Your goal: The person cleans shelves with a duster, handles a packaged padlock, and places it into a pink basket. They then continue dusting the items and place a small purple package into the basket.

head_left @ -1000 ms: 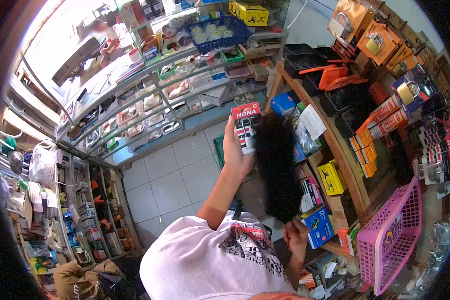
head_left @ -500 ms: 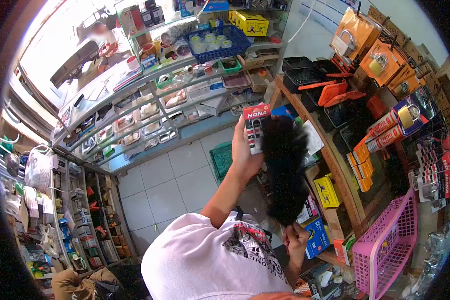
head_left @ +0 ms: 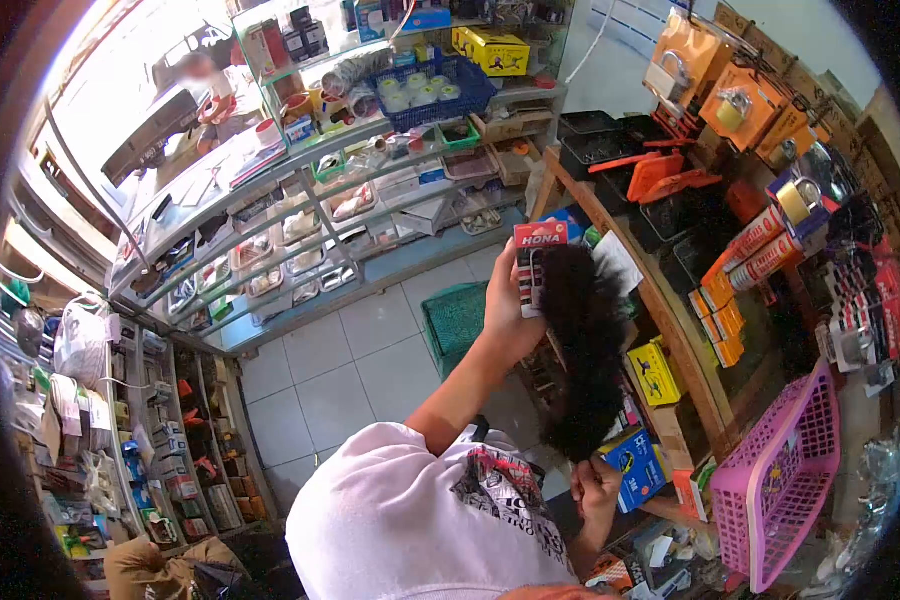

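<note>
1. Feather duster (head_left: 582, 345), right of centre, looks light, soft; right hand (head_left: 597, 486) grips its handle end, the best hold.
2. HONA padlock pack (head_left: 529, 282), near centre, seems stiff; left hand (head_left: 510, 325), apart, clasps its edge.

A glass display counter with pale metal rails (head_left: 370, 265) is set across the back. At its upper part, round clear plastic containers (head_left: 424, 95) are held in a blue mesh plastic basket (head_left: 420, 117), and 1 yellow cardboard box (head_left: 492, 50) is placed behind and to the right. Before the counter, 1 green mesh plastic basket (head_left: 460, 320) is set on white square tiles (head_left: 345, 385). To the right, black rectangular plastic trays (head_left: 595, 145) are carried by a brown wooden frame (head_left: 660, 290). Farther right and nearer, 1 pink perforated plastic basket (head_left: 768, 470) is placed.
</note>
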`<state>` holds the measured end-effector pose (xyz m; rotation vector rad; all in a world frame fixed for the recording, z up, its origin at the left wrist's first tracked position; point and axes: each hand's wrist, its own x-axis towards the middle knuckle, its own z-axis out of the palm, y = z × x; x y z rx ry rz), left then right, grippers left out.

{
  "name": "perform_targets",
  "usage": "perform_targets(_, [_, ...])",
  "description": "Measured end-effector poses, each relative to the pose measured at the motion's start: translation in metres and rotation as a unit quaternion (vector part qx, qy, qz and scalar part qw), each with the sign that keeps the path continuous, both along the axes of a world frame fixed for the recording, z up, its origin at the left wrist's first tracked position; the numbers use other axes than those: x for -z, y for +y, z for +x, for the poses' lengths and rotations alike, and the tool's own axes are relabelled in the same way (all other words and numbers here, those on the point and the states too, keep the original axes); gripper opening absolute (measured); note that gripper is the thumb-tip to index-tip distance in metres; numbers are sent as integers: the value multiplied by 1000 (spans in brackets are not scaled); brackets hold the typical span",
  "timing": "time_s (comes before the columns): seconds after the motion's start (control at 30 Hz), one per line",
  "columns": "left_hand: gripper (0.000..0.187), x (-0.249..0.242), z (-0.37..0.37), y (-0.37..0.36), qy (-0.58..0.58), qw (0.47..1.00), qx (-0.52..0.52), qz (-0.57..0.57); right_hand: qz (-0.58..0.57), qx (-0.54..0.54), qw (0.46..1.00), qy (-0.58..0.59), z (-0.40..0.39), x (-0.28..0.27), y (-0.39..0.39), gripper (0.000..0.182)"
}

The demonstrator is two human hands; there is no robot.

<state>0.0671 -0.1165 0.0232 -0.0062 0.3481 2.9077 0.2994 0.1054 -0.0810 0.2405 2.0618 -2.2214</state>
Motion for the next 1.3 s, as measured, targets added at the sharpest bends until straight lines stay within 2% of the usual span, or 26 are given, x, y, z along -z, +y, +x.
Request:
perform_targets(0.1, [59,24,7,2,126,991,47,1,-8,-2,999,40,18,7,19,31])
perform_targets(0.13, [58,16,17,4,88,995,30,-21,-7,9,998,68,24,10,22,31])
perform_targets(0.17, [56,1,32,6,49,998,13,-43,39,45,998,25,29,0,22,27])
perform_targets(0.2, [55,-5,45,8,9,998,-5,-65,50,4,999,9,38,-4,26,25])
perform_targets(0.27, [55,12,54,7,59,997,39,-24,73,-80,994,-12,44,-5,47,22])
perform_targets(0.3, [54,25,58,5,94,993,66,-6,12,-83,995,-49,53,8,56,20])
perform_targets(0.33, [54,35,63,2,125,988,93,13,119,-81,990,-1,59,10,61,21])
perform_targets(0.43, [55,29,85,4,-2,998,52,-32,68,-5,998,-9,69,-5,72,22])
perform_targets(0.47, [56,25,93,6,-29,998,33,-47,94,-25,994,-50,73,-20,73,24])
perform_targets(0.5, [56,38,92,5,-25,997,73,-27,137,-77,987,-27,78,-19,83,24])
perform_targets(0.53, [55,20,102,5,46,994,92,-31,180,-131,975,-3,81,-16,94,23])
perform_targets(0.57, [54,24,102,8,80,991,100,-26,189,-127,971,76,82,-9,98,20])
perform_targets(0.6, [54,31,99,10,116,987,107,-21,213,-82,973,-21,85,-18,94,16])
perform_targets(0.67, [57,39,93,10,-11,995,99,4,172,-5,984,41,85,-18,74,14])
perform_targets(0.7, [60,23,97,17,-34,995,88,16,155,-35,987,33,88,-13,75,14])
perform_targets(0.77, [62,26,99,19,38,992,119,5,119,-101,988,16,95,2,78,14])
perform_targets(0.83, [67,29,97,18,74,984,158,29,73,-26,997,21,101,11,64,13])
perform_targets(0.87, [68,28,101,19,45,988,137,-45,50,10,998,23,103,15,58,12])
perform_targets(0.93, [68,32,96,25,-38,996,85,-6,34,-21,999,36,104,18,55,11])
perform_targets(1.0, [56,33,99,21,57,984,170,7,70,-47,994,75,103,19,48,14])
perform_targets(1.03, [52,30,95,20,110,974,198,32,90,-2,991,97,102,22,40,23])
perform_targets(1.13, [51,16,104,25,-8,993,110,-53,9,9,998,64,102,32,32,28])
perform_targets(1.17, [58,14,104,27,-2,991,127,33,-14,-13,996,92,100,38,32,27])
perform_targets(1.2, [53,30,103,27,45,993,112,-2,-37,-34,992,119,98,44,33,27])
perform_targets(1.27, [53,41,94,27,165,967,191,35,-34,-31,991,128,98,41,31,25])
perform_targets(1.3, [54,39,98,24,76,984,160,-5,-10,-6,994,109,99,33,27,23])
